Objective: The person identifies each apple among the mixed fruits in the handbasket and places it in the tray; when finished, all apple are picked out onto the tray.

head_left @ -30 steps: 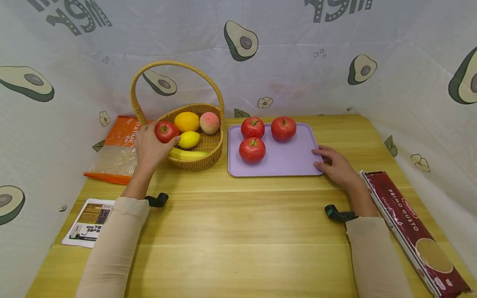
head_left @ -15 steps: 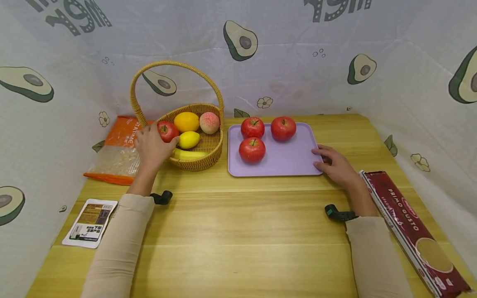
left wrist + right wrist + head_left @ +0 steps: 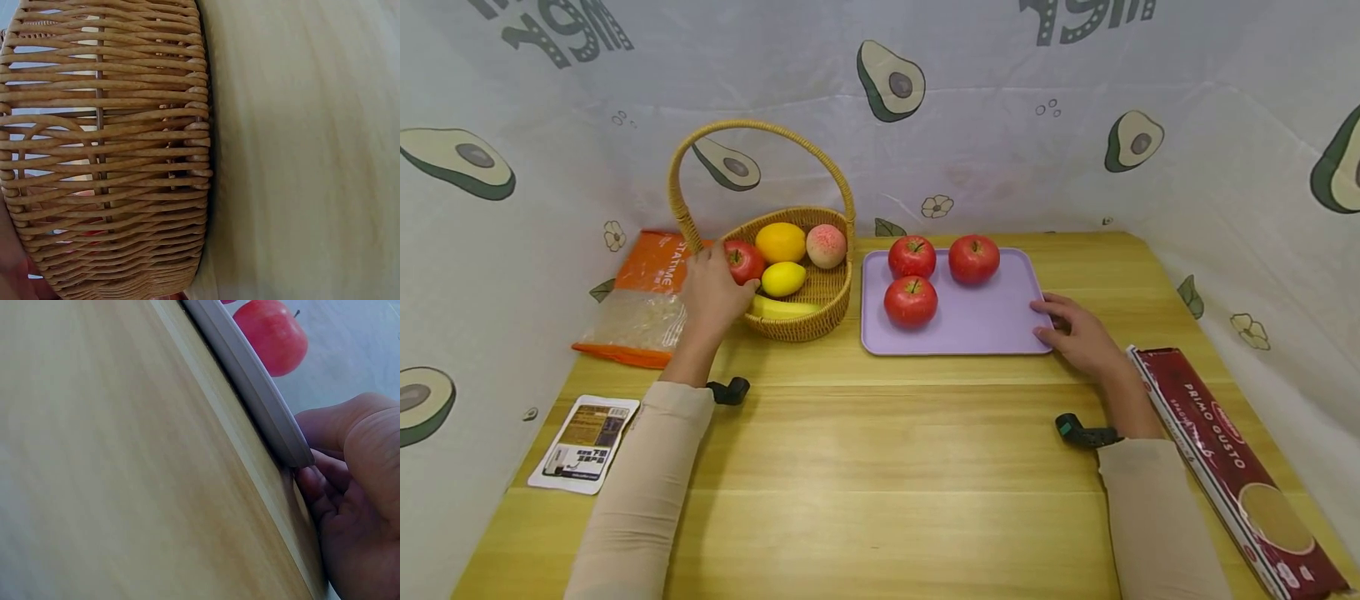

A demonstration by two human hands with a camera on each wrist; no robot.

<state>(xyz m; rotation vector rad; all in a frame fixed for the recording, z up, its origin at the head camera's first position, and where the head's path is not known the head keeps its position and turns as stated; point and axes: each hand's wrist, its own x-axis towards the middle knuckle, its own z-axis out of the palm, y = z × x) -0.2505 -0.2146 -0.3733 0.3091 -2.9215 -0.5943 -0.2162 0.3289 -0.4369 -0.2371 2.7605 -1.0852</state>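
Note:
In the head view my left hand [image 3: 711, 287] reaches over the left rim of a wicker basket [image 3: 805, 329] and grips a red apple [image 3: 745, 262], whose left side is hidden by the fingers. An orange-yellow fruit [image 3: 781, 242], a peach [image 3: 827, 247], a lemon [image 3: 784, 279] and a banana [image 3: 786, 309] lie in the same basket. The basket's woven wall [image 3: 112, 150] fills much of the left wrist view. My right hand [image 3: 1078, 337] pinches the right edge of a lilac tray [image 3: 985, 321], thumb above the rim [image 3: 262, 394]. Three red apples [image 3: 911, 302] sit on that tray.
Behind the basket's left side lies an orange and clear bag [image 3: 640, 308]. A white-edged pouch [image 3: 583, 442] is at the left, and a long red spaghetti pack [image 3: 1232, 462] at the right. A printed cloth [image 3: 985, 150] hangs behind the wooden table [image 3: 880, 475].
My left hand has shifted slightly right with the apple, deeper into the basket, and now covers more of it. The right hand stays at the tray edge. The head view has shifted slightly.

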